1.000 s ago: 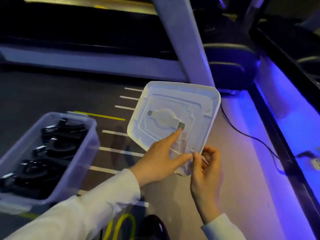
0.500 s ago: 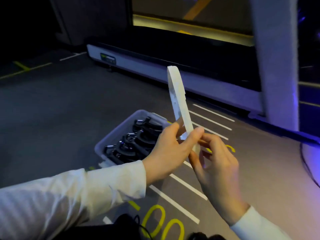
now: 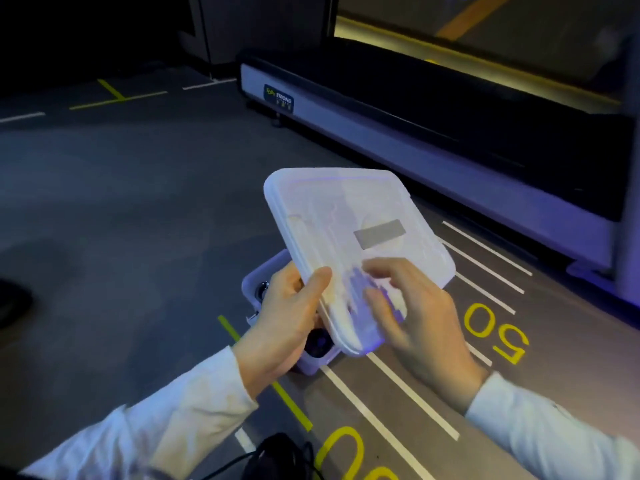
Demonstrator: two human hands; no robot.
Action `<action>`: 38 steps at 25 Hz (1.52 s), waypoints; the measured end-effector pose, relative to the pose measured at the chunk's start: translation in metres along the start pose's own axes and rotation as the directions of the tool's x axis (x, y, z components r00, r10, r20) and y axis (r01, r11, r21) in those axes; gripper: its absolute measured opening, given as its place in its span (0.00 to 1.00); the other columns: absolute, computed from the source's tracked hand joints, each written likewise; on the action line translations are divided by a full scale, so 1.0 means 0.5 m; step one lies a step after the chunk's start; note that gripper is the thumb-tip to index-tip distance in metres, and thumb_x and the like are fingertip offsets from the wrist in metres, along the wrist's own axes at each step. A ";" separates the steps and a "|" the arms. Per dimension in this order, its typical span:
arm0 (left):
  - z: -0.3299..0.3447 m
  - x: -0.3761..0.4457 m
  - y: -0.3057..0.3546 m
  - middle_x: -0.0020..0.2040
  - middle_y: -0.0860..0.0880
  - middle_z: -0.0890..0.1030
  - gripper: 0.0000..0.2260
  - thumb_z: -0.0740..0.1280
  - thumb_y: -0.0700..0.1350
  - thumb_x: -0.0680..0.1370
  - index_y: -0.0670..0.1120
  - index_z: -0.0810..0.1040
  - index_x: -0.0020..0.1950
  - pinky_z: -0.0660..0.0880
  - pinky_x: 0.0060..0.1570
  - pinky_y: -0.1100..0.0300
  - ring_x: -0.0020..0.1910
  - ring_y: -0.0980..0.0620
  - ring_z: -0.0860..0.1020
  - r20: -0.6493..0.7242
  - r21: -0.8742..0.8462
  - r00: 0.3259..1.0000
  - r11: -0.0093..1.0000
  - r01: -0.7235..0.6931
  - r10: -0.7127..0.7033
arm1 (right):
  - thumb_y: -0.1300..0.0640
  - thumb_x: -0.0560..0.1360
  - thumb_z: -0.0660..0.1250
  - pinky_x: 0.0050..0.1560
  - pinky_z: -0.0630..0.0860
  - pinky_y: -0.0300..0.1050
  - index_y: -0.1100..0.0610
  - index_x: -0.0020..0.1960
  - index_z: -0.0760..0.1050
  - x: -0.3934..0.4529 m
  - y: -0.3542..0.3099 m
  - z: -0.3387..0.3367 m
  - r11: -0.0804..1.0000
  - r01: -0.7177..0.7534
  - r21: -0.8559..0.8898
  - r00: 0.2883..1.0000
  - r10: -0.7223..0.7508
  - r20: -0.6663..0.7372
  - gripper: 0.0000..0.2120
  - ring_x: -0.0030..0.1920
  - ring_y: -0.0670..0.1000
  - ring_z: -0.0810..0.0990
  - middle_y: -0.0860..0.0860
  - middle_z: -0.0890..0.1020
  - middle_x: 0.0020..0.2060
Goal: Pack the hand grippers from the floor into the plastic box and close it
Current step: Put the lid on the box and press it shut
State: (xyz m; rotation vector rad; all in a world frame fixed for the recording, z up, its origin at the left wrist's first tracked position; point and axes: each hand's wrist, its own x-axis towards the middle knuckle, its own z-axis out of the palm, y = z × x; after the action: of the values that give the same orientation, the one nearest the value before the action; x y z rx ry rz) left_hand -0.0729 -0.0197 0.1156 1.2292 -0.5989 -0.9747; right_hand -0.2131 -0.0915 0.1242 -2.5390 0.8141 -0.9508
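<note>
A translucent white plastic lid (image 3: 346,233) hangs tilted in the air over the plastic box (image 3: 254,280), which stands on the floor and is mostly hidden beneath it. My left hand (image 3: 291,317) grips the lid's near left edge, thumb on top. My right hand (image 3: 415,313) holds the lid's near right corner, its fingers blurred on the top face. Black hand grippers (image 3: 317,341) show in the box only through a small gap under the lid.
A treadmill (image 3: 433,109) runs across the floor behind the box. White lines and yellow numbers (image 3: 495,330) mark the floor to the right. A dark object with a cable (image 3: 273,459) lies at the bottom edge, near me.
The lid went from facing me, to edge-on and upright, to top face up over the box. The view swung left, bringing the box under the lid.
</note>
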 end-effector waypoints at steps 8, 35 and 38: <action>-0.130 0.044 -0.125 0.59 0.41 0.79 0.16 0.63 0.40 0.76 0.39 0.72 0.63 0.75 0.57 0.49 0.57 0.44 0.78 -0.156 -0.323 0.974 0.940 0.107 -0.164 | 0.58 0.75 0.64 0.67 0.63 0.50 0.57 0.68 0.67 0.091 0.197 0.114 0.905 -0.312 -0.290 0.944 0.330 0.012 0.22 0.68 0.58 0.66 0.55 0.66 0.69; -0.142 0.062 -0.289 0.56 0.47 0.64 0.21 0.68 0.54 0.72 0.47 0.71 0.61 0.63 0.60 0.48 0.60 0.44 0.61 -0.511 0.700 0.856 0.615 0.363 0.076 | 0.69 0.78 0.52 0.68 0.64 0.56 0.59 0.74 0.58 0.104 0.355 0.286 0.573 -0.818 -0.046 0.575 0.815 -0.076 0.25 0.71 0.61 0.59 0.58 0.61 0.72; -0.130 0.069 -0.297 0.64 0.46 0.62 0.22 0.65 0.55 0.74 0.50 0.68 0.64 0.61 0.60 0.47 0.62 0.46 0.58 -0.502 0.713 0.863 0.594 0.372 0.062 | 0.71 0.77 0.51 0.69 0.62 0.54 0.60 0.74 0.60 0.106 0.371 0.277 0.585 -0.810 -0.048 0.587 0.808 -0.058 0.25 0.71 0.62 0.60 0.59 0.61 0.72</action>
State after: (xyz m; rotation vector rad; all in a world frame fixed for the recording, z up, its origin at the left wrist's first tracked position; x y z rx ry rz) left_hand -0.0456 -0.0220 -0.0479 2.3026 -0.5294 -0.4639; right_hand -0.1609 -0.2581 -0.0367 -1.7936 1.8187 -0.6201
